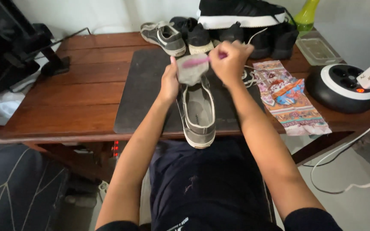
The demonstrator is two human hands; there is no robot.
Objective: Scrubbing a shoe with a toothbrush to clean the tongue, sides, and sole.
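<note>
A grey slip-on shoe (199,112) lies on a dark mat (144,92) at the table's near edge, heel toward me. My left hand (169,80) grips the shoe at its tongue and lifts the grey tongue up. My right hand (229,61) is closed on a pink toothbrush (195,61), whose head rests against the raised tongue. The shoe's toe is hidden behind both hands.
Several dark shoes (180,36) sit at the back of the wooden table (78,94). A patterned cloth (290,96) lies right of the mat, beside a round black power strip (343,87) with a white plug. A green bottle (307,16) and clear tray (320,50) stand back right.
</note>
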